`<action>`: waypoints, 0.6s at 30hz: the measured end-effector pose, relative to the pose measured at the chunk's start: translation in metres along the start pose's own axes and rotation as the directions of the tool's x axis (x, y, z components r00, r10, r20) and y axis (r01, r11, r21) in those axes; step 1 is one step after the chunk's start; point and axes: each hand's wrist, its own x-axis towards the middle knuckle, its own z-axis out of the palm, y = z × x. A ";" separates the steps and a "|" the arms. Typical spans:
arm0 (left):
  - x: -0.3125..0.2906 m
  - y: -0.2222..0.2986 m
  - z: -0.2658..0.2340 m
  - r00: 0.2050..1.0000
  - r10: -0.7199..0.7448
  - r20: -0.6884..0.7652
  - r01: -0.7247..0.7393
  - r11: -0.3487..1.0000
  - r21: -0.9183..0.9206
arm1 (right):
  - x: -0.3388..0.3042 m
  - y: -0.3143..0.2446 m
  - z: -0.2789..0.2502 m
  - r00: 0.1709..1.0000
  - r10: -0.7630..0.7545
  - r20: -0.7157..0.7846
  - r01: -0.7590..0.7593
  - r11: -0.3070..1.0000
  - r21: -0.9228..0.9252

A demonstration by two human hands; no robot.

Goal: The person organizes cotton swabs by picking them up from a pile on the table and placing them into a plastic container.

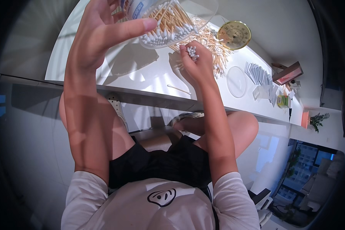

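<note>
My left hand is raised at the upper left, closed round a clear plastic tub with a printed label. Its thumb lies across the front of the tub. Many cotton swabs with white tips and wooden sticks fill the tub, which is tilted. Just below and to the right, my right hand grips a small bunch of cotton swabs, tips showing above the fingers. Behind that hand a loose heap of cotton swabs spreads over the white table. One single swab lies near the front edge.
A round clear lid lies right of the heap. Beyond it stand a gold-rimmed dial, a fanned row of flat grey packets, a small green and yellow box, a framed object and a potted plant.
</note>
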 end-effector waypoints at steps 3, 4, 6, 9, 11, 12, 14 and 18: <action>0.000 -0.001 0.000 1.000 -0.003 -0.015 0.003 0.999 -0.036 | -0.001 -0.003 0.000 0.990 -0.093 -0.108 0.092 0.996 -0.018; 0.000 -0.001 0.000 1.000 -0.006 -0.017 0.006 0.999 -0.038 | 0.000 -0.003 0.000 0.990 -0.094 -0.108 0.093 0.996 -0.018; 0.001 0.002 -0.003 1.000 -0.008 -0.019 0.008 0.999 -0.040 | 0.004 0.000 -0.001 0.960 -0.158 -0.230 0.166 0.986 0.015; 0.005 0.011 -0.009 0.978 -0.207 0.008 0.202 0.942 -0.268 | 0.009 0.005 -0.003 0.935 -0.178 -0.306 0.221 0.969 0.113; 0.005 0.010 -0.008 0.976 -0.217 0.012 0.211 0.933 -0.292 | 0.010 0.005 -0.003 0.939 -0.132 -0.319 0.193 0.966 0.170; 0.005 0.010 -0.008 0.975 -0.221 0.013 0.214 0.930 -0.300 | 0.012 0.002 -0.005 0.941 -0.096 -0.324 0.169 0.964 0.207; 0.004 0.008 -0.007 0.974 -0.226 0.006 0.217 0.927 -0.306 | 0.012 0.002 -0.006 0.943 -0.059 -0.328 0.145 0.959 0.243; 0.005 0.009 -0.006 0.974 -0.224 0.012 0.218 0.929 -0.298 | 0.012 0.004 -0.007 0.934 0.119 -0.337 0.025 0.919 0.393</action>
